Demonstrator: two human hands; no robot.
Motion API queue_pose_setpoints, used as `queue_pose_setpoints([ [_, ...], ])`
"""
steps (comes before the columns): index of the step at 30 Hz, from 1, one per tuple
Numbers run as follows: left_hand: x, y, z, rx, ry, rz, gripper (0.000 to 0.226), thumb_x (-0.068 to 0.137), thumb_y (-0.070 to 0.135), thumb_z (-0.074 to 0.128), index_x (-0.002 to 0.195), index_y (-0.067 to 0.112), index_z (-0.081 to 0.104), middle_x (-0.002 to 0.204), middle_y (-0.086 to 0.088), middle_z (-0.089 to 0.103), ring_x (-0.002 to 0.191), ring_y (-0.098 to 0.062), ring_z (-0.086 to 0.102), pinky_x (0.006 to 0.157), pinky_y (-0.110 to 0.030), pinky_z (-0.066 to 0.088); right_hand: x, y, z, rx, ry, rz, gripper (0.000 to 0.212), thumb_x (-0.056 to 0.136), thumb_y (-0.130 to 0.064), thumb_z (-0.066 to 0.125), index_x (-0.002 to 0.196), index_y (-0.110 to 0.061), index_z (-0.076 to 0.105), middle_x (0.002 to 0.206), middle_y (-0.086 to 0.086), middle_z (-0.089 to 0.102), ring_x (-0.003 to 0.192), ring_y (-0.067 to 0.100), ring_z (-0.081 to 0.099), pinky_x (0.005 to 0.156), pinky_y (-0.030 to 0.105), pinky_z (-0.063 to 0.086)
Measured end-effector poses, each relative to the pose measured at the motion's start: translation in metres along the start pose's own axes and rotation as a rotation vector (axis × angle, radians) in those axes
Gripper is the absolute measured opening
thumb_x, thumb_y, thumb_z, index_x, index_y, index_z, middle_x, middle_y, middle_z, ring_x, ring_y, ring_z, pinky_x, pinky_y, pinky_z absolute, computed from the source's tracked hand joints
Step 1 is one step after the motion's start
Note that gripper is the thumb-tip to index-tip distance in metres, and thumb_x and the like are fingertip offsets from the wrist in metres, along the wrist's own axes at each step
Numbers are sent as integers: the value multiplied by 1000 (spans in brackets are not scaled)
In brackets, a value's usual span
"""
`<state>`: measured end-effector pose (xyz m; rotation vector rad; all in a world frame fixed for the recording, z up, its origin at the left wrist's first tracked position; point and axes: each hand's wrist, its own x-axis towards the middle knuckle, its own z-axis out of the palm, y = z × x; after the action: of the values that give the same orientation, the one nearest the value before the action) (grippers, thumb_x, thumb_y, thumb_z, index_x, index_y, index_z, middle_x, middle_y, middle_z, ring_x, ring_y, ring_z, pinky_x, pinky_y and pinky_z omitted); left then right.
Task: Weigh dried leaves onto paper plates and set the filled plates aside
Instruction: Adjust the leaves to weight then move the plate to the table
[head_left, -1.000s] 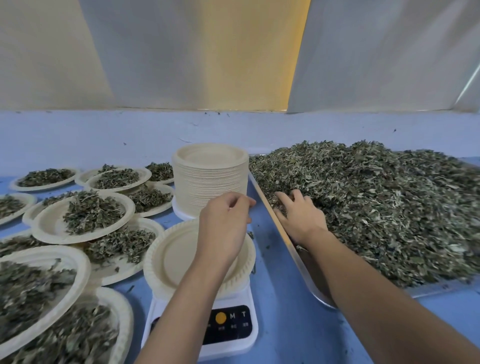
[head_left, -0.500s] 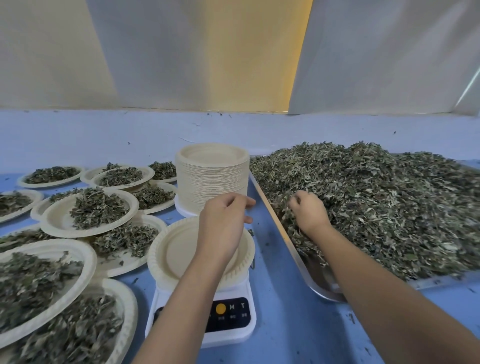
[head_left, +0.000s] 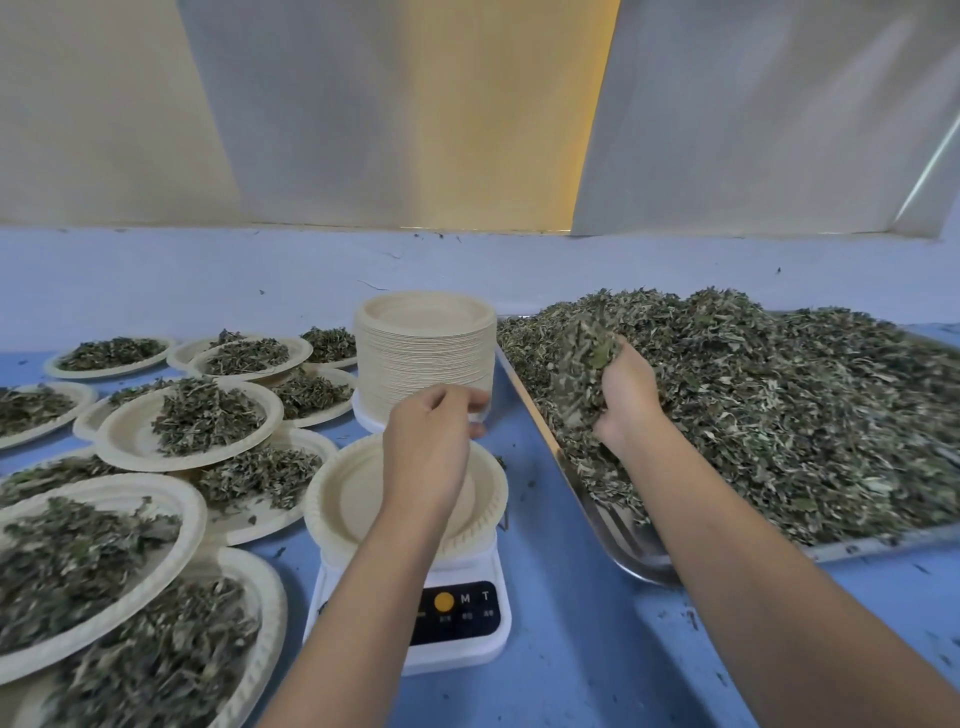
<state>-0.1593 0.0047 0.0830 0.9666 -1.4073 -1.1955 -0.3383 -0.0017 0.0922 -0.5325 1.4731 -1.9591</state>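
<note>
Nearest, on the left of the blue table (head_left: 571, 675), filled plates (head_left: 193, 512) are seen overlapped, round, crimp-rimmed and heaped with crumbly leaf. A white plastic scale (head_left: 460, 652) with a black panel is topped by an empty paper plate (head_left: 345, 493), beige and matte. Above it the left hand (head_left: 431, 447) is held, fingers loosely curled, nothing seen in them. Now the right hand (head_left: 623, 395): a ragged handful (head_left: 582, 364) is gripped, raised over the shiny metal tray (head_left: 641, 566), where the dried leaves (head_left: 779, 405) are piled. Behind, a tall ribbed stack of plates (head_left: 426, 358) is stood.
</note>
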Motion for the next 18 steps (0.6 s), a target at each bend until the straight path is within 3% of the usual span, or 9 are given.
queue_pose_setpoints([
  [2, 4, 1, -9, -84, 67, -41, 26, 91, 15, 46, 80, 22, 68, 89, 7, 71, 79, -12, 64, 66, -26, 46, -14, -8, 17, 79, -93, -13, 22, 98, -27, 46, 86, -21, 64, 88, 3, 66, 84, 24, 63, 80, 40, 53],
  [5, 13, 4, -25, -227, 130, -121, 23, 96, 14, 42, 93, 16, 65, 101, 0, 67, 85, -14, 64, 71, -25, 50, -35, -11, 45, 142, -265, -31, 23, 98, -24, 46, 83, -22, 63, 85, 3, 65, 79, 23, 63, 73, 35, 52],
  [7, 17, 4, -36, -278, 149, -143, 22, 98, 18, 42, 105, 13, 62, 106, 0, 65, 91, -14, 63, 75, -25, 52, -48, -4, 62, 79, -350, -62, 24, 99, -23, 43, 89, -23, 65, 94, 2, 67, 90, 21, 64, 81, 36, 53],
  [9, 19, 2, -45, -296, 149, -136, 27, 99, 23, 42, 119, 13, 57, 111, 0, 62, 98, -13, 62, 80, -26, 51, -60, 9, 73, -117, -387, -201, 28, 101, -14, 36, 106, -15, 63, 99, -5, 65, 94, -5, 61, 87, 18, 49],
  [10, 20, 0, -49, -301, 151, -131, 31, 99, 26, 42, 124, 13, 54, 112, 1, 61, 101, -13, 60, 83, -27, 50, -66, 15, 77, -230, -398, -305, 30, 100, -6, 32, 108, -12, 61, 93, -9, 61, 80, -19, 55, 76, 1, 42],
  [11, 20, -1, -51, -302, 154, -127, 34, 99, 30, 42, 127, 14, 53, 112, 1, 60, 103, -13, 59, 86, -29, 49, -70, 21, 81, -326, -413, -408, 28, 99, -2, 33, 105, -8, 59, 88, -7, 58, 70, -17, 52, 64, -4, 35],
  [13, 22, -3, -55, -310, 131, -123, 35, 99, 39, 41, 124, 19, 54, 108, 4, 60, 100, -12, 59, 83, -30, 48, -78, 30, 86, -436, -464, -523, 21, 100, -9, 41, 94, -7, 60, 81, 4, 56, 64, -2, 49, 60, 9, 36],
  [16, 25, -1, -54, -364, 57, -137, 31, 97, 50, 38, 103, 29, 60, 87, 10, 69, 79, -4, 66, 62, -26, 49, -82, 41, 91, -518, -569, -603, 22, 97, -17, 50, 75, -22, 53, 71, -8, 52, 66, -1, 46, 66, 22, 36],
  [18, 26, -2, -49, -338, 50, -130, 38, 95, 53, 39, 111, 25, 60, 89, 3, 71, 82, -9, 68, 60, -25, 48, -84, 47, 92, -584, -617, -641, 15, 94, -17, 56, 80, -23, 56, 80, -4, 57, 78, 8, 53, 75, 27, 41],
])
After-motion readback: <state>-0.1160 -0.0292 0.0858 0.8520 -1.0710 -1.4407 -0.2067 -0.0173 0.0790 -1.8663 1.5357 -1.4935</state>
